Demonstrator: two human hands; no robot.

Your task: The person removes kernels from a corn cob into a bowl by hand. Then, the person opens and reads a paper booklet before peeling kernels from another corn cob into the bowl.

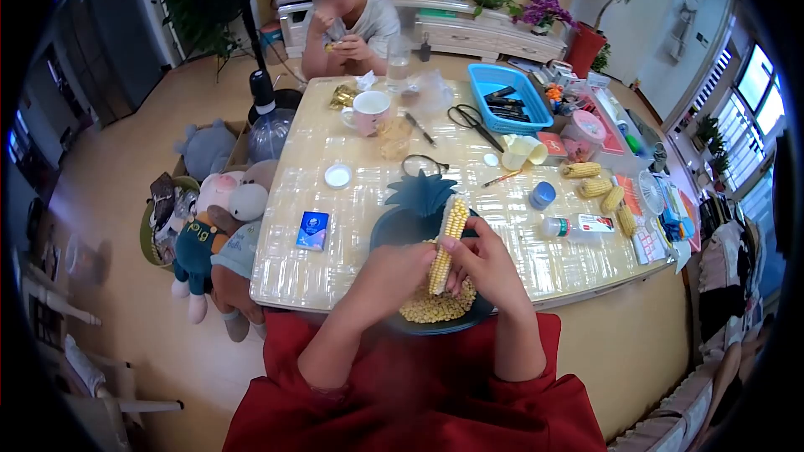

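Our right hand grasps the corn cob, leaning nearly upright over the pineapple-shaped bowl, while our left hand curls its fingers at the cob's left side, though we cannot tell whether they grip or only push. To work well, we should brace the cob firmly, low above the loose kernels, and press along one row at a time.
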